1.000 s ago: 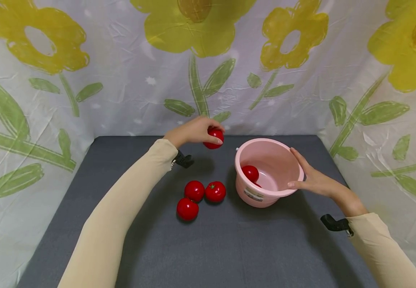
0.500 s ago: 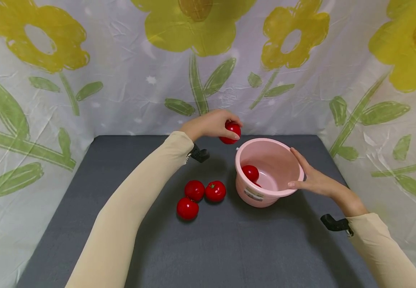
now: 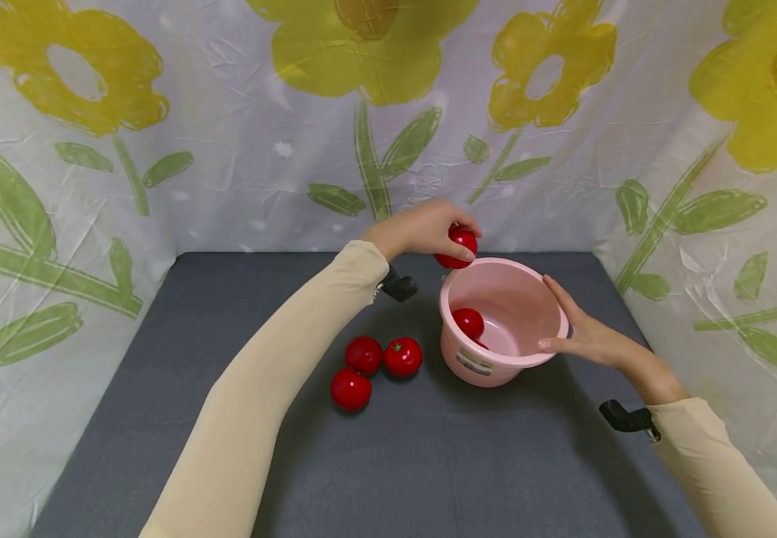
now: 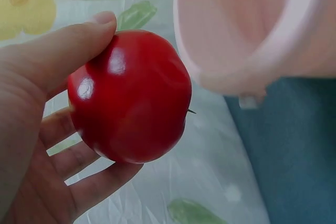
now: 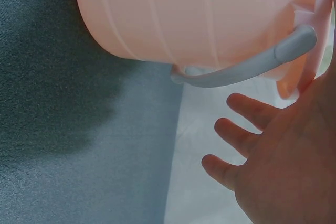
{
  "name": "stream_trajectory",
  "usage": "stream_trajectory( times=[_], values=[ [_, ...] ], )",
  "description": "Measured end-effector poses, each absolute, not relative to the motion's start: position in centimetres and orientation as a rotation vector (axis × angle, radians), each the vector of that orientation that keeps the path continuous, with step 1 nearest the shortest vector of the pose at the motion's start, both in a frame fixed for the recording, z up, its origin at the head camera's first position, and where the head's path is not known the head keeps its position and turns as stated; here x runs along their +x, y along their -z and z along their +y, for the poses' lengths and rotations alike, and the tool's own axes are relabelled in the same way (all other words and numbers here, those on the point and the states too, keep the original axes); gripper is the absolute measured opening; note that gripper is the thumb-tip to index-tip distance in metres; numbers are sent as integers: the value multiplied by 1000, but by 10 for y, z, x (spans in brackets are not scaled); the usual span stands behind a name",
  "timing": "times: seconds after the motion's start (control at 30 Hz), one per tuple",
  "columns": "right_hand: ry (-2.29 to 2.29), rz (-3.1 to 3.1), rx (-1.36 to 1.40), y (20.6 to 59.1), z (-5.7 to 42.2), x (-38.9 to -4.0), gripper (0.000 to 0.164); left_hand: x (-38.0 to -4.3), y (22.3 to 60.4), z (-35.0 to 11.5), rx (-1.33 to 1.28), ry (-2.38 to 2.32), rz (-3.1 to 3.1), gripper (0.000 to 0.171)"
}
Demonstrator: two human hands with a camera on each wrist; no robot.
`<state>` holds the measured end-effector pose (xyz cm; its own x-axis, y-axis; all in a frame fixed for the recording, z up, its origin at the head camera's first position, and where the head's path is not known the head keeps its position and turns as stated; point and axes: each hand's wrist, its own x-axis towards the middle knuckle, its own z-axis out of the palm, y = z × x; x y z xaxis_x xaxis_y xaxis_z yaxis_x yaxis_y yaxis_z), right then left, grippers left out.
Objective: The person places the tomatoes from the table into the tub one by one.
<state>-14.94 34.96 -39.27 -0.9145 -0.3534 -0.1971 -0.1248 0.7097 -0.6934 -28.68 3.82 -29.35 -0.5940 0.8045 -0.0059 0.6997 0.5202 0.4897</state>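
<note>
My left hand [image 3: 425, 228] grips a shiny red tomato [image 3: 459, 246] at the far left rim of the pink bucket [image 3: 449, 351]. In the left wrist view, thumb and fingers go round the tomato [image 4: 134, 98], its thin stem pointing at the bucket [image 4: 220, 72]. With thumb and index finger, my right hand [image 3: 586, 336] holds the bucket's right rim. Its other three fingers stick out straight below the grey handle [image 5: 247, 72] in the right wrist view. Inside the bucket lies a tomato [image 3: 468, 323], with a bit of red showing beneath it.
Left of the bucket, three more tomatoes sit close together on the dark grey table [image 3: 496, 463]: one behind [image 3: 364, 355], one at right [image 3: 403, 357] and one in front [image 3: 351, 389]. A flower-printed curtain [image 3: 227, 149] encloses the back and sides.
My left hand has carried its tomato rightward and slightly up, from left of the bucket to its far left rim. My right hand, the bucket and the other tomatoes have stayed in place.
</note>
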Motion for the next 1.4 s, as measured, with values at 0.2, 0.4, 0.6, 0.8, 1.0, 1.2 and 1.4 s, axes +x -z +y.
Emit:
stream_trajectory(
  times=[0.2,0.4,0.6,0.8,1.0,1.2,1.4],
  values=[
    [1024,2599,-376,393,350,-150,115,-283,290,55,1313,-648,2505,42],
    [1035,2583,-374,393,350,-151,113,-283,292,74,1323,-623,2464,45],
    [1030,2586,-382,393,350,-151,112,-278,293,88,1329,-619,2440,45],
    [1019,2589,-387,392,350,-150,112,-276,298,100,1320,-618,2415,46],
    [1024,2577,-382,390,350,-150,112,-274,307,109,1345,-601,2400,45],
    [1017,2576,-375,390,351,-150,112,-271,313,116,1350,-585,2381,43],
    [1029,2570,-379,391,351,-151,112,-267,319,123,1362,-569,2349,44]
  ],
)
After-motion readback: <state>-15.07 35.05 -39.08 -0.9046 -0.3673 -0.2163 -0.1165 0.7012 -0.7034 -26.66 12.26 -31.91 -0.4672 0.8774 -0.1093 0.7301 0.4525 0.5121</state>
